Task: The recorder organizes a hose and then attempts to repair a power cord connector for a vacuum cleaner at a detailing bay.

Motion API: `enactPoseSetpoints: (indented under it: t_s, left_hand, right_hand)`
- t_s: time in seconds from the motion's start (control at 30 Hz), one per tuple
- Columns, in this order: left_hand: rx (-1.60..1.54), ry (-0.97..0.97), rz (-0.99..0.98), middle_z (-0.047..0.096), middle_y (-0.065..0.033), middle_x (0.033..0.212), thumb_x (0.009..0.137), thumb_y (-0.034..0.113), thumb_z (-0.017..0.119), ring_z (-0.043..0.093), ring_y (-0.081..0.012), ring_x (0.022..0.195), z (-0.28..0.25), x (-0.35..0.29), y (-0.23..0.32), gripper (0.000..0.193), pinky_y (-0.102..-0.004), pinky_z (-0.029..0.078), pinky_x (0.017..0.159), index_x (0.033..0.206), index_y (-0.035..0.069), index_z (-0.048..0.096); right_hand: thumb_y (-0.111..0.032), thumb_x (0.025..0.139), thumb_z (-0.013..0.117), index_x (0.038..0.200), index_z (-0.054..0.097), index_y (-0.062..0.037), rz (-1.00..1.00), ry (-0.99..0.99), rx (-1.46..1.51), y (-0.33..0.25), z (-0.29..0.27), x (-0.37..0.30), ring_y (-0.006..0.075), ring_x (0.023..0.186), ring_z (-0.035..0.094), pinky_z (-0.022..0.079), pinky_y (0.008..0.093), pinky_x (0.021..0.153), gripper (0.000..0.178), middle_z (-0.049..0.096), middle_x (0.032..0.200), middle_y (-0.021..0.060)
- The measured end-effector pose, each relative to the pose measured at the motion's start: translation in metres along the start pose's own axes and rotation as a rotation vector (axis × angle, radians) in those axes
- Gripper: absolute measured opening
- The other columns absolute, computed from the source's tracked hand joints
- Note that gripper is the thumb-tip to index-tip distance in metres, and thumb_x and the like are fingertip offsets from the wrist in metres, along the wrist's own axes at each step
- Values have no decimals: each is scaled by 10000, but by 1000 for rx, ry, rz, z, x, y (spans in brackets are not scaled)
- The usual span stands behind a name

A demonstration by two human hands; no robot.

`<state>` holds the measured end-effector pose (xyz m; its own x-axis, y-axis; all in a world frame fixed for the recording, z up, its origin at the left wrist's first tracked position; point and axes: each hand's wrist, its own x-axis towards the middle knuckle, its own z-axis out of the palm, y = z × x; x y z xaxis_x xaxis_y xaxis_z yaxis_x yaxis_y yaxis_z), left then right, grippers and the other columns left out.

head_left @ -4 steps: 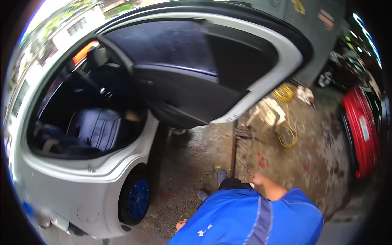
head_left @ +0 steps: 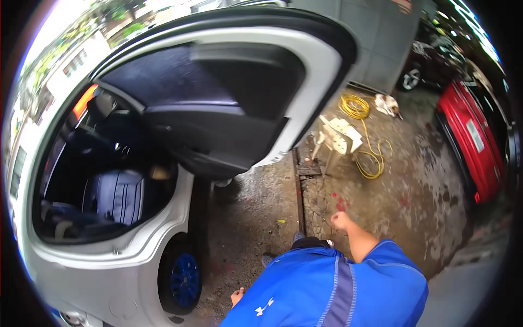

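My right hand point(head_left: 340, 222) hangs in front of my blue shirt, over the wet ground, its fingers curled in with nothing visible in them. At the shirt's left edge only part of my left hand point(head_left: 237, 296) shows; its fingers look curled too, and I see no object in them. Nearest to that hand is the car's blue-rimmed wheel point(head_left: 185, 280), a short gap away. The silver car point(head_left: 103, 272) stands on my left. Its rear door point(head_left: 229, 125) hangs wide open, showing a dark seat point(head_left: 115, 196) inside. Neither hand touches the car.
Beyond the door stand a cream plastic chair point(head_left: 340, 134) and a coiled yellow hose point(head_left: 354, 107). A white-and-brown animal point(head_left: 387, 105) lies near the hose. A red car point(head_left: 473, 141) is at right. A narrow groove point(head_left: 299, 191) with a metal edge crosses the ground ahead.
The view has shifted, so the open door now sits farther left. My right hand has swung forward, away from my waist. My left hand stays beside the shirt.
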<state>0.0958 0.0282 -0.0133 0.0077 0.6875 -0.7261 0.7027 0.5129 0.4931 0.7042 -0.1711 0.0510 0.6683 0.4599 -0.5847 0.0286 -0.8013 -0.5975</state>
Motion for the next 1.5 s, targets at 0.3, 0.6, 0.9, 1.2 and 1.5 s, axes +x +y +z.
enactPoseSetpoints:
  t_s: [0.3, 0.6, 0.9, 1.2, 1.5]
  left_hand:
    - [438, -99, 486, 748, -170, 796, 940, 345, 753, 692, -236, 714, 31, 47, 148, 411, -404, 546, 687, 900, -63, 739]
    - [503, -343, 370, 728, -87, 894, 1013, 340, 651, 672, -171, 782, 172, 39, 365, 366, -347, 549, 759, 1097, -11, 708]
    - [992, -506, 343, 763, -167, 1097, 945, 484, 669, 721, -327, 1069, 413, 109, 494, 478, -422, 538, 940, 1113, 46, 762]
    - [1276, -858, 907, 740, -187, 1089, 963, 520, 599, 702, -357, 1047, 703, 52, 676, 496, -462, 551, 883, 1136, 73, 725]
    - [716, -789, 933, 753, -194, 1052, 997, 397, 651, 733, -309, 999, 852, -55, 763, 415, -418, 559, 896, 1114, 2, 708]
  right_hand:
    - [-4, 949, 556, 1185, 629, 77, 179, 242, 660, 108, -65, -31, 254, 542, 660, 557, 378, 474, 260, 715, 894, 163]
    - [78, 886, 594, 1153, 627, 44, 549, 240, 718, 242, -31, -106, 319, 641, 726, 565, 428, 488, 271, 695, 952, 181]
    - [-21, 908, 577, 1119, 648, -18, 656, 350, 1060, 306, 1, -86, 228, 572, 599, 464, 377, 486, 223, 669, 789, 133]
    - [-151, 999, 610, 1195, 640, -40, 474, 543, 1364, 361, -130, 13, 182, 618, 581, 480, 320, 553, 227, 654, 840, 94]
    - [-124, 981, 546, 1029, 720, -32, -110, 588, 579, 426, -326, 103, 187, 637, 630, 490, 332, 543, 202, 647, 795, 50]
